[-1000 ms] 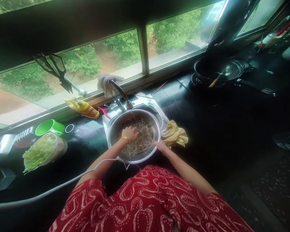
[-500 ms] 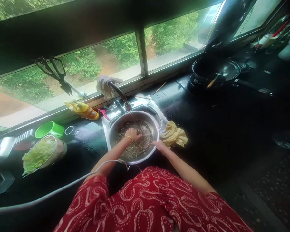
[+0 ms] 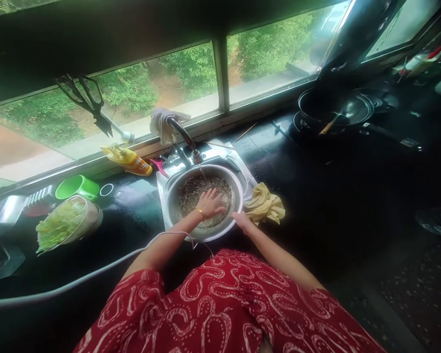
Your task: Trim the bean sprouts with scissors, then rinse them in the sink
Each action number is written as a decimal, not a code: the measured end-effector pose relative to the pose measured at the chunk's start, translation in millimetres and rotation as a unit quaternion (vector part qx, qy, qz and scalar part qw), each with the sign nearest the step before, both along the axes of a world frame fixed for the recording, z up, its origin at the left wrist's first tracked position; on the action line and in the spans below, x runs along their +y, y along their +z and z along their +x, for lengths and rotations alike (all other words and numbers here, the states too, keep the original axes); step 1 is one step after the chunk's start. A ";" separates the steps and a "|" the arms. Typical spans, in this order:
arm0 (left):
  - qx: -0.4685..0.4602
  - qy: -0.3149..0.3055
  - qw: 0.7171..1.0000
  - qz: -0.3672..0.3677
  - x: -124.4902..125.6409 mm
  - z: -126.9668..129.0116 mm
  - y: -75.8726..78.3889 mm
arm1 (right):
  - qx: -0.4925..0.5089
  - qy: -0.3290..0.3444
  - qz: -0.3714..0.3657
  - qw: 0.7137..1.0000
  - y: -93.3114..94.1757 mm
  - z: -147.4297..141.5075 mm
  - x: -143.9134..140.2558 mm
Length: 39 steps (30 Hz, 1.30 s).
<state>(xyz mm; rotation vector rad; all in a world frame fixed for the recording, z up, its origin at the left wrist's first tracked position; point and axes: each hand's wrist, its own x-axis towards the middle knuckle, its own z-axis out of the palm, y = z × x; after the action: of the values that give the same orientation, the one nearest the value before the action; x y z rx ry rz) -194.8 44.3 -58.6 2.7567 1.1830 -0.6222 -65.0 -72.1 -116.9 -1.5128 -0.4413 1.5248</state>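
Observation:
A wide metal basin (image 3: 172,203) sits in the sink under the curved tap (image 3: 186,136), and a thin stream runs down into it. Inside lie many thin, pale, straw-like strands (image 3: 191,190) in water; their kind I cannot make out. My left hand (image 3: 210,202), a yellow bangle at its wrist, is laid palm down with fingers spread over the strands. My right hand (image 3: 242,221) grips the basin's rim on the right side, near a crumpled yellow cloth (image 3: 264,203).
Left of the sink stand a container of chopped greens (image 3: 64,223), a green mug (image 3: 77,187) and a yellow-orange bottle (image 3: 130,161). Scissors (image 3: 91,105) hang at the window. A white cable (image 3: 95,272) crosses by my left arm. A wok (image 3: 316,105) rests back right.
My left hand has shifted slightly right in the basin, and its fingers have gone from bent among the strands to spread out. My right hand keeps its hold on the rim.

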 end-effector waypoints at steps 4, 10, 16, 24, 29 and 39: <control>-0.060 0.060 0.995 0.059 -2.4 -48.7 25.0 | 0.005 -0.013 -0.003 1.000 3.9 -6.0 0.0; -0.227 0.145 0.957 0.105 -5.5 -114.7 18.5 | 0.008 -0.021 -0.012 1.000 10.1 -9.1 -4.7; -0.249 0.223 0.933 0.137 -41.7 -124.4 -0.4 | 0.007 -0.015 -0.015 1.000 11.5 -7.3 -4.3; -0.233 0.287 0.919 0.138 -51.0 -117.3 -7.9 | 0.005 -0.013 -0.019 1.000 12.2 -5.3 1.0; -0.193 0.290 0.928 0.132 -54.8 -115.4 -4.3 | 0.000 -0.006 -0.023 1.000 14.1 -4.8 -1.7; -0.041 0.228 0.969 0.084 -21.6 -93.8 24.6 | 0.003 -0.001 -0.025 1.000 14.2 -4.3 -2.9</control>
<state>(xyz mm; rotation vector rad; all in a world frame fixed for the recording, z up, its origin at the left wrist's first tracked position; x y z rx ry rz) -288.6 22.7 -34.0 2.4590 1.8404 -0.3663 -69.4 -75.0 -102.7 -1.5462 -0.4004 1.5504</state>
